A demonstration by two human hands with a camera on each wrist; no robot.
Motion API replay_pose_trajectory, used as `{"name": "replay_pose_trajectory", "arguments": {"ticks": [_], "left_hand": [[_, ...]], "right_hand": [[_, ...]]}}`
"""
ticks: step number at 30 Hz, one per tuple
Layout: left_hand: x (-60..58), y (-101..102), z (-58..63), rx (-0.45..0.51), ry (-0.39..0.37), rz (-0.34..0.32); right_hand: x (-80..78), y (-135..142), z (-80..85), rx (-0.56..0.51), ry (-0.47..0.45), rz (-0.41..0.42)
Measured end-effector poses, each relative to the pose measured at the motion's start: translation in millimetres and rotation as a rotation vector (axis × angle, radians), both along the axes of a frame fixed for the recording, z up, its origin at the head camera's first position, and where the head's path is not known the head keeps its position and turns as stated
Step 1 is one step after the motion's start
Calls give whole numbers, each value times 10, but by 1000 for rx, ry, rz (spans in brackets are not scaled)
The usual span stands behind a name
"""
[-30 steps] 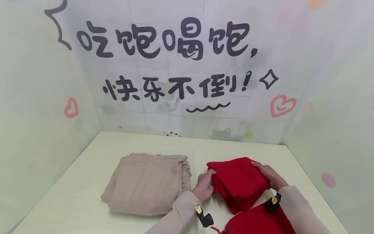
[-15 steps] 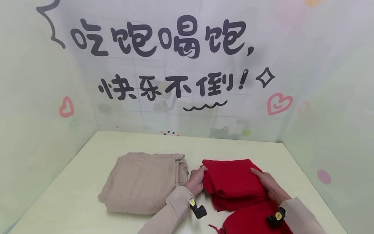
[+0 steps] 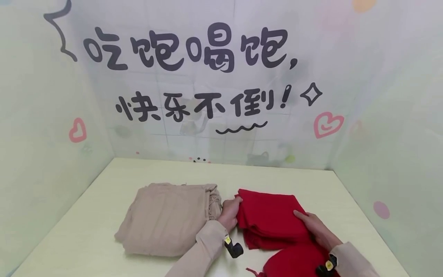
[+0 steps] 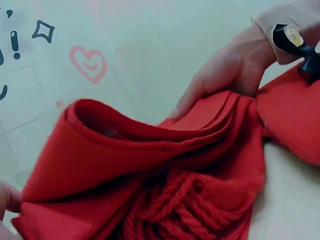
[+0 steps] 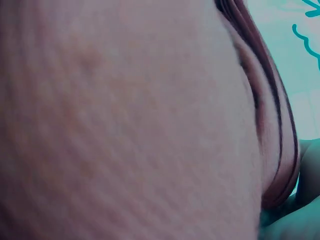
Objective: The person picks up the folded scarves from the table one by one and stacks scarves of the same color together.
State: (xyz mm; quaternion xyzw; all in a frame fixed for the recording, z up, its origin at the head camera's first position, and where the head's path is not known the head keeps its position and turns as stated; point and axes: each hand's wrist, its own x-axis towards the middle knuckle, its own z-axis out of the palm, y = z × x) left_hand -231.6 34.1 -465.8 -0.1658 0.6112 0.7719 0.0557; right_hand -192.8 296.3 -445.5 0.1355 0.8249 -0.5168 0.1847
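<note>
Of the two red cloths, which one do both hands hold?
The folded red cloth farther back: left hand and right hand grip its sides. The other red cloth lies in front.

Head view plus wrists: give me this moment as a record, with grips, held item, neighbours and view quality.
held item: folded red cloth; twisted fringe visible in left wrist view
left grip: pinches the cloth's left edge
right grip: holds its right side, thumb on top, fingers hidden
left neighbour: folded beige cloth on table
near neighbour: second red item with cord, cut off by frame
right wrist view: mostly close-up skin
</note>
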Motion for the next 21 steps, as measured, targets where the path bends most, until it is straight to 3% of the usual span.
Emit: {"name": "replay_pose_trajectory", "arguments": {"ticks": [6,14,21], "left_hand": [[-20,-36,-20,-140,27,16],[-5,-69,10,-172,50,-6],[42,-76,86,-198,23,-86]], "right_hand": [[16,-13,-10,83,-15,32],[-1,-60,13,217,11,50],[-3,-86,11,256,30,72]]}}
